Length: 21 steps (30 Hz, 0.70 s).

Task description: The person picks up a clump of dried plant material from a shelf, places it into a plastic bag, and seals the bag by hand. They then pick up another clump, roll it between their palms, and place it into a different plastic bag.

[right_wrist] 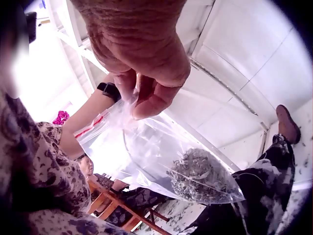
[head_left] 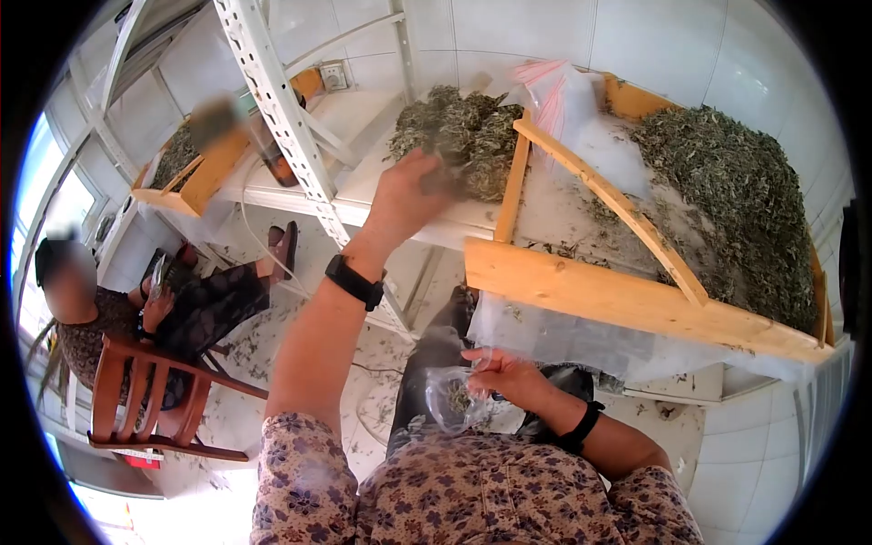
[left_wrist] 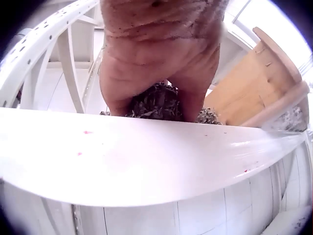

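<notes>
My left hand (head_left: 406,198) reaches to the near side of a heap of dried leaves (head_left: 495,136) on the white shelf. From the left wrist view, its thumb and fingers come down around a dark clump of the leaves (left_wrist: 157,102); the fingertips are hidden behind the shelf edge. Low in front of my body, my right hand (head_left: 513,377) pinches the top of a clear zip bag (right_wrist: 146,147) between thumb and fingers. A small wad of dried leaves (right_wrist: 198,176) lies in the bag's lower corner. The bag hangs tilted near my lap.
A wooden-sided tray (head_left: 581,295) with a larger leaf heap (head_left: 727,200) stands right of the shelf pile. A white perforated post (head_left: 282,100) rises left of my left hand. Another person (head_left: 91,318) sits on a wooden chair (head_left: 168,391) at left.
</notes>
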Each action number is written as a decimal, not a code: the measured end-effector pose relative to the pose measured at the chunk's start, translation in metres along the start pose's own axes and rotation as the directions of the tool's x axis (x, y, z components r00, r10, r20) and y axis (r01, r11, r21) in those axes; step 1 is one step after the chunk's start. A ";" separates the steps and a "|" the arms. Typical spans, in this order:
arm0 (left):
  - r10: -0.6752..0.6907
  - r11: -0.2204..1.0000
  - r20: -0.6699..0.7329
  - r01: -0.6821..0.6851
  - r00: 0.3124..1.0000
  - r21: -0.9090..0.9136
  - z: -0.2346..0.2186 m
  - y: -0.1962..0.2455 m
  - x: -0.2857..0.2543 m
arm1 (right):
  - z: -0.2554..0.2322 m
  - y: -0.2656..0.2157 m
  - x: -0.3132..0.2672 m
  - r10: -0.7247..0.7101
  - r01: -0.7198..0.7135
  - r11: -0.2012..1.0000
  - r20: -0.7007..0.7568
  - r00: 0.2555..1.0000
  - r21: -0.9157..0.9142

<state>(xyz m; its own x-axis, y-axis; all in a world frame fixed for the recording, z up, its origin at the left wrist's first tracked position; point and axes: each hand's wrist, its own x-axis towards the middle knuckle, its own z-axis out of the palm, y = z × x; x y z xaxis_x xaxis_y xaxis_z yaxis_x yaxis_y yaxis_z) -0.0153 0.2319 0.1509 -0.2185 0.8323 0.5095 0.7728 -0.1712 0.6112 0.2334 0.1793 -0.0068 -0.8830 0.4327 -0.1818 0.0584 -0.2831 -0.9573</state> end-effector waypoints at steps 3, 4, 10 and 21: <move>-0.108 0.971 -0.103 0.083 0.989 -0.225 -0.006 -0.007 -0.012 | 0.001 0.001 0.002 0.013 -0.013 1.000 -0.020 1.000 0.022; -0.161 0.931 -0.091 0.121 0.983 -0.346 -0.013 -0.007 -0.019 | 0.002 0.001 0.005 0.016 -0.016 1.000 -0.025 1.000 0.024; -0.465 0.404 -0.141 0.068 0.874 -0.912 -0.042 -0.030 -0.091 | 0.016 -0.025 0.019 0.021 -0.030 0.987 -0.058 0.998 -0.156; -0.463 -0.086 -0.076 -0.130 0.883 -0.988 -0.079 -0.070 -0.162 | 0.103 -0.086 0.031 -0.090 0.159 0.947 0.247 0.965 -0.278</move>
<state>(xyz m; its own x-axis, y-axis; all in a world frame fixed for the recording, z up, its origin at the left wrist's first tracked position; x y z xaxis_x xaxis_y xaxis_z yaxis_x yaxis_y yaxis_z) -0.0809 0.0672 0.0735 -0.5961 0.7742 0.2129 -0.6266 -0.6143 0.4796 0.1535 0.1291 0.0927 -0.9722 0.2317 -0.0342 0.0444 0.0389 -0.9983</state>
